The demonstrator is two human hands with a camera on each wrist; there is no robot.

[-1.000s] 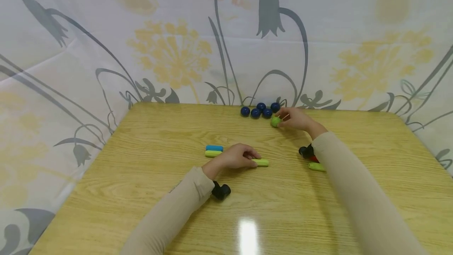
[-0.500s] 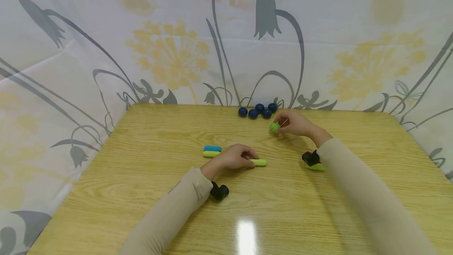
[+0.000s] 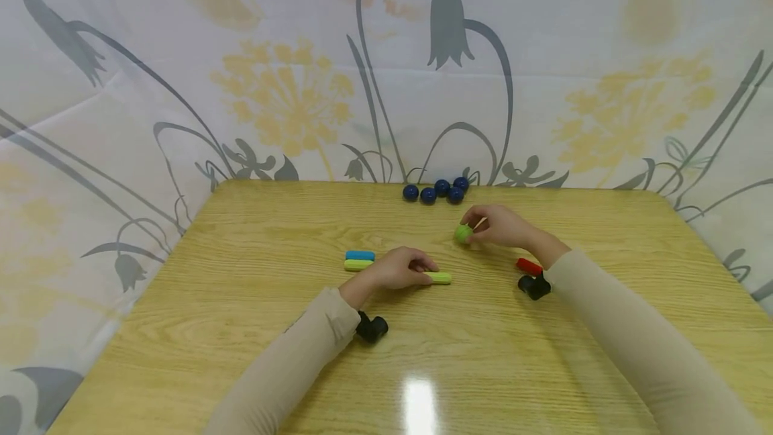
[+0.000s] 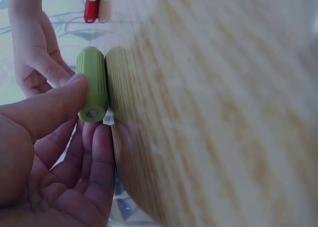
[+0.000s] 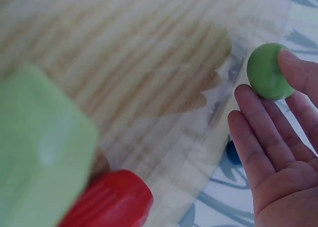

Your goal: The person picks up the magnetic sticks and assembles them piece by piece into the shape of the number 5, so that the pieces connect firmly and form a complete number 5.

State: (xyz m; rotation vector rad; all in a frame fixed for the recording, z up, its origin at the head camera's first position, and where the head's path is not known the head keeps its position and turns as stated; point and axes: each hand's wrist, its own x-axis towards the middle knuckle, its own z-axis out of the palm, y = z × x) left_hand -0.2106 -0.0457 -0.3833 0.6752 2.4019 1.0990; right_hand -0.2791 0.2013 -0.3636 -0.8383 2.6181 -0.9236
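Observation:
My left hand [image 3: 401, 268] pinches a yellow-green stick [image 3: 440, 278] near the middle of the table. In the left wrist view the thumb of the left hand [image 4: 64, 137] presses on the ribbed green stick [image 4: 92, 85], fingers beneath it. Farther back and to the right, my right hand [image 3: 501, 227] holds a green ball [image 3: 463, 233] between thumb and fingers. The right wrist view shows the green ball [image 5: 269, 72] at the thumb and fingertips of the right hand [image 5: 283, 167].
Several dark blue balls [image 3: 428, 195] lie at the back edge. A blue stick [image 3: 360, 256] and another yellow-green stick [image 3: 357, 265] lie side by side left of my left hand. A red stick [image 3: 529, 266] lies by my right wrist, with a green one [image 5: 44, 142] close to it.
My right hand has drawn the green ball away from the blue balls, toward the front and slightly left. The left hand stays on its stick.

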